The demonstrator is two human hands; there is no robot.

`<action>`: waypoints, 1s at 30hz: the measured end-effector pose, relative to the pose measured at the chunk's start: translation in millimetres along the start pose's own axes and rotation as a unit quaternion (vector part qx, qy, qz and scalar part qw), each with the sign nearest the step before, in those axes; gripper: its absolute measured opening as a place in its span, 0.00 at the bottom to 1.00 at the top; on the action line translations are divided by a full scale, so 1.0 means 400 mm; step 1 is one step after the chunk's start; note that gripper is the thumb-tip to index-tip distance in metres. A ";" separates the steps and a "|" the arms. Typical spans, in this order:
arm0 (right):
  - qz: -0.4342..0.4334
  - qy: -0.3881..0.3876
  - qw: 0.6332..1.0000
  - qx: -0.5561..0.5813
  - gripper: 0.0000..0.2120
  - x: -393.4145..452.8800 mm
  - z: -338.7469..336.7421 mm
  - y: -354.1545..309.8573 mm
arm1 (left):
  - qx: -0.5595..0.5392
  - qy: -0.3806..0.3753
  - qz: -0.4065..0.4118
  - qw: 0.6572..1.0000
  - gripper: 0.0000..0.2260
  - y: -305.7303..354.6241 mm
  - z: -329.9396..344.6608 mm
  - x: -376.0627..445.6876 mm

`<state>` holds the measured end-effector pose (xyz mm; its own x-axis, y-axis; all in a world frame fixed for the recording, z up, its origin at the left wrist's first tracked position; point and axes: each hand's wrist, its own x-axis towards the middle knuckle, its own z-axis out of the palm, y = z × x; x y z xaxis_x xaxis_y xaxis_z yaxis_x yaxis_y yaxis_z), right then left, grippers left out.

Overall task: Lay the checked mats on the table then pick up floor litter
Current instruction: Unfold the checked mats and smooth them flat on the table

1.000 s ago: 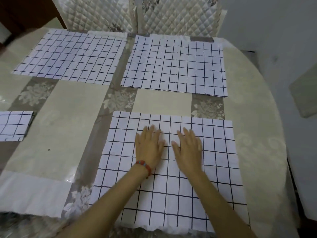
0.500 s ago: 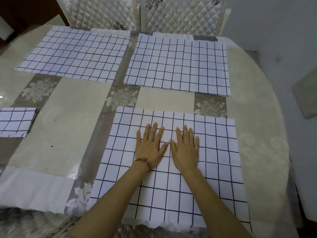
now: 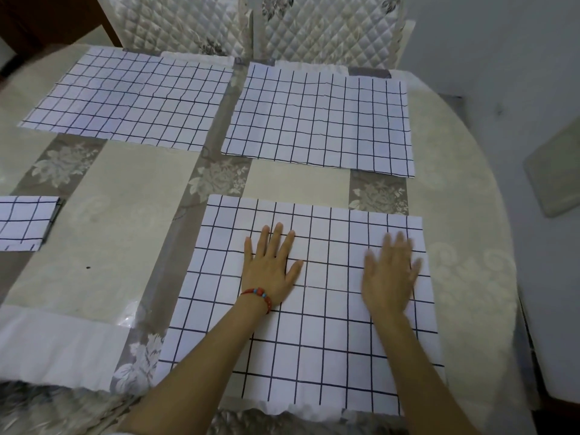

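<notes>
Three checked mats are seen spread flat on the tabletop (image 3: 94, 233), each white with a grid of thin dark lines. The near mat (image 3: 314, 324) is laid at the front edge, its squares larger in view and its lower hem slightly rippled. The far left mat (image 3: 131, 98) and the far right mat (image 3: 320, 120) are set side by side beyond it, with a strip of the patterned tablecloth left bare between them and faint creases visible across both. A fourth piece, a folded mat (image 3: 25, 222), is found at the left edge, well apart from the near mat. The left hand (image 3: 271, 268) is pressed flat on the near mat with fingers straight and spread; a red beaded bracelet (image 3: 259, 295) is worn at its wrist. The right hand (image 3: 389, 274) is blurred, but is seen flat and open-fingered near that mat's right border. Two quilted chair backs (image 3: 251, 26) are placed behind the tabletop.
</notes>
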<state>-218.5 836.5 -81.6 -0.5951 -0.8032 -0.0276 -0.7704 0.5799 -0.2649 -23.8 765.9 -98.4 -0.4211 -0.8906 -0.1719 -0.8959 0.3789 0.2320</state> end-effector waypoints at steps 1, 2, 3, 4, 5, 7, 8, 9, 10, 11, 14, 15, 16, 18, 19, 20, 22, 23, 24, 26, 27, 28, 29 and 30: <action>-0.059 -0.006 0.998 0.018 0.26 -0.043 0.008 -0.036 | 0.000 0.001 -0.001 1.000 0.30 0.001 0.001 0.000; -0.121 -0.033 0.992 0.018 0.26 -0.090 0.024 -0.067 | -0.002 0.001 -0.003 1.000 0.30 0.002 0.000 0.001; -0.168 -0.057 0.984 0.005 0.26 -0.133 0.043 -0.083 | -0.005 0.001 -0.002 1.000 0.31 0.002 -0.001 0.002; -0.182 -0.069 0.981 -0.010 0.26 -0.161 0.056 -0.083 | -0.004 -0.001 0.000 1.000 0.32 0.001 -0.002 0.002; -0.162 -0.075 0.984 -0.018 0.27 -0.171 0.060 -0.067 | -0.002 -0.003 0.003 1.000 0.33 0.000 -0.003 0.002; -0.089 -0.056 0.994 -0.020 0.30 -0.160 0.056 -0.005 | 0.004 -0.008 0.004 1.000 0.33 -0.016 -0.011 0.007; -0.064 -0.043 0.997 -0.020 0.32 -0.156 0.051 0.025 | 0.005 -0.011 0.000 1.000 0.32 -0.031 -0.015 0.010; -0.047 -0.036 0.998 -0.018 0.33 -0.154 0.044 0.048 | 0.005 -0.013 -0.006 1.000 0.33 -0.048 -0.020 0.013; -0.038 -0.036 0.998 -0.016 0.34 -0.154 0.041 0.061 | 0.000 -0.012 -0.021 1.000 0.33 -0.065 -0.025 0.019; -0.035 -0.036 0.999 -0.016 0.35 -0.155 0.039 0.064 | -0.007 -0.009 -0.046 0.999 0.32 -0.078 -0.029 0.026; -0.030 -0.034 0.999 -0.020 0.34 -0.157 0.039 0.060 | -0.036 0.009 -0.164 0.986 0.29 -0.075 -0.046 0.043; -0.028 -0.034 0.999 -0.021 0.34 -0.157 0.038 0.059 | -0.040 0.020 -0.174 0.984 0.30 -0.050 -0.051 0.044; -0.027 -0.035 0.999 -0.022 0.34 -0.157 0.037 0.060 | -0.037 0.025 -0.147 0.988 0.31 -0.013 -0.051 0.038; -0.023 -0.039 0.999 -0.020 0.34 -0.157 0.036 0.062 | -0.022 0.002 -0.016 1.000 0.32 0.078 -0.034 -0.003; -0.021 -0.039 0.999 -0.019 0.34 -0.157 0.036 0.062 | -0.007 -0.021 0.039 0.999 0.31 0.111 -0.019 -0.030; -0.023 -0.038 0.999 -0.018 0.34 -0.157 0.037 0.062 | 0.004 -0.031 0.064 0.997 0.29 0.126 0.001 -0.058; -0.029 -0.036 0.999 -0.020 0.34 -0.157 0.038 0.060 | 0.030 -0.051 0.062 0.996 0.26 0.098 0.028 -0.104; -0.031 -0.035 0.999 -0.021 0.34 -0.156 0.038 0.060 | 0.036 -0.059 0.050 0.996 0.26 0.062 0.032 -0.123; -0.031 -0.034 0.999 -0.021 0.34 -0.155 0.039 0.061 | 0.036 -0.043 0.032 0.998 0.27 0.022 0.032 -0.138; -0.032 -0.036 0.999 -0.018 0.34 -0.156 0.037 0.064 | 0.025 0.001 -0.008 1.000 0.28 -0.057 0.030 -0.162; -0.032 -0.037 0.999 -0.017 0.35 -0.158 0.036 0.065 | 0.015 0.010 -0.028 0.999 0.30 -0.087 0.023 -0.172; -0.033 -0.038 0.999 -0.015 0.35 -0.159 0.035 0.065 | 0.004 0.014 -0.049 0.999 0.32 -0.109 0.015 -0.181; -0.034 -0.037 0.999 -0.012 0.36 -0.160 0.033 0.064 | -0.001 0.017 -0.064 0.998 0.33 -0.123 0.008 -0.186; -0.035 -0.037 0.999 -0.009 0.36 -0.159 0.032 0.062 | -0.004 0.017 -0.074 0.997 0.34 -0.130 0.003 -0.189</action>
<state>-196.8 900.3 -99.0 -0.5227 -0.8487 -0.0803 -0.8135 0.5247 -0.2509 54.6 813.8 -98.6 -0.2794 -0.9445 -0.1727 -0.9466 0.2408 0.2145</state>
